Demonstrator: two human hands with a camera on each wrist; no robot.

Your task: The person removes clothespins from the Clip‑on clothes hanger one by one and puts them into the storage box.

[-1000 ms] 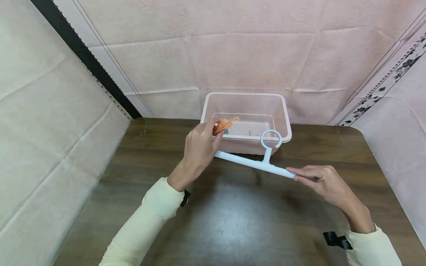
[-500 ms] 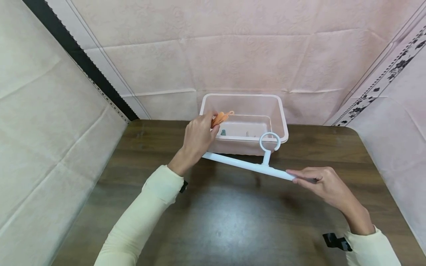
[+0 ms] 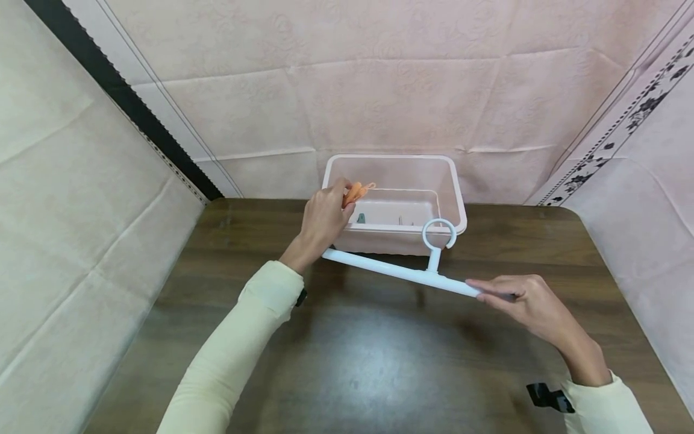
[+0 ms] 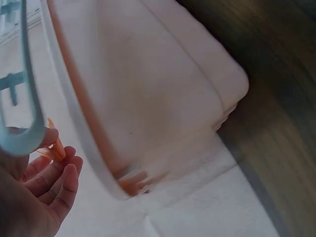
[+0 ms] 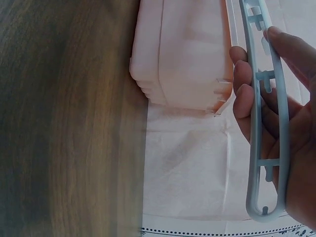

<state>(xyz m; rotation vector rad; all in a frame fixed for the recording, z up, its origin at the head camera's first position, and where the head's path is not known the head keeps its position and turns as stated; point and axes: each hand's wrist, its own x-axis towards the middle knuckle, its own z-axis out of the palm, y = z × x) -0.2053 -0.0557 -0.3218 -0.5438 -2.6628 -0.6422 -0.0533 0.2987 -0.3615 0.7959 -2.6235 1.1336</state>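
Note:
My left hand (image 3: 325, 212) pinches an orange clothes peg (image 3: 358, 192) between thumb and fingers, over the left part of a pale pink plastic bin (image 3: 401, 244). In the left wrist view the peg (image 4: 58, 149) sticks out past the fingertips. My right hand (image 3: 534, 304) grips the right end of a light blue hanger (image 3: 401, 271), which slants in front of the bin with its round hook upward. Small crossbars with prongs show along the hanger (image 5: 284, 148) in the right wrist view. The hanger's left end lies close by my left wrist.
Inside the bin lies a small green piece (image 3: 361, 218), with a thin upright bit farther right. The bin stands at the back of a brown wooden table (image 3: 368, 361), against a pale cloth backdrop (image 3: 401, 102). Cloth walls also rise at both sides.
My left hand has shifted a little left and up with the orange peg, baring more of the hanger's left end and the green piece. The right hand and hanger stay nearly still.

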